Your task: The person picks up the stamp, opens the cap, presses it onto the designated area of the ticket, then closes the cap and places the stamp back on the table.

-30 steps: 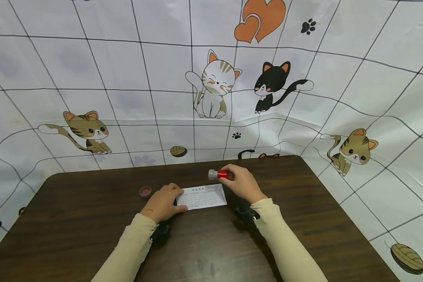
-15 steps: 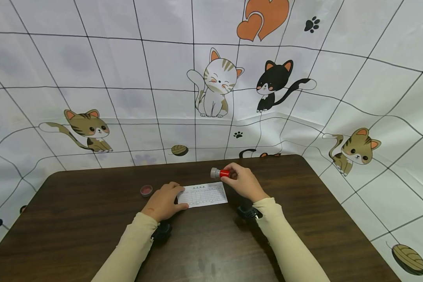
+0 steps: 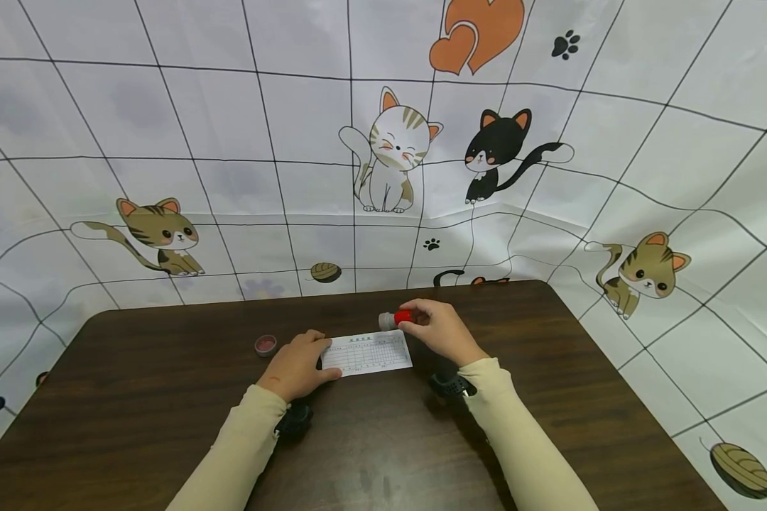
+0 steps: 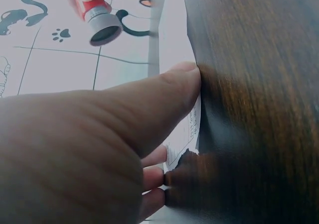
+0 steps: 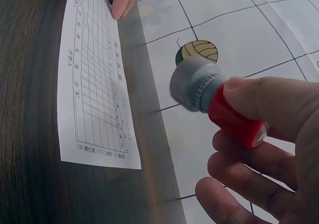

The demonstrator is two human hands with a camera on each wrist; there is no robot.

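Note:
A white printed form [image 3: 367, 353] with a ruled grid lies on the brown table. My left hand [image 3: 298, 363] rests on its left end, the thumb and fingertips pressing near opposite edges. Just beyond the paper's far right corner, my right hand [image 3: 442, 330] pinches a stamp by its red handle between thumb and fingers. The stamp [image 5: 234, 113] is tilted sideways, its wide grey head pointing left; the dark round face shows in the left wrist view. In that view the stamp is raised above the table. Left of my left hand stands a small round pot of red ink paste [image 3: 265, 345].
The dark wood table [image 3: 134, 411] has rounded far corners. Behind it and to the right hangs a white sheet [image 3: 281, 142] with a line grid and cartoon cats. A black band with a device [image 3: 292, 419] sits on my left wrist, another [image 3: 450, 385] on my right.
My right hand has shifted slightly left and down with the stamp during the last half second. The left hand stays on the paper. Earlier, the whole head view shifted a little.

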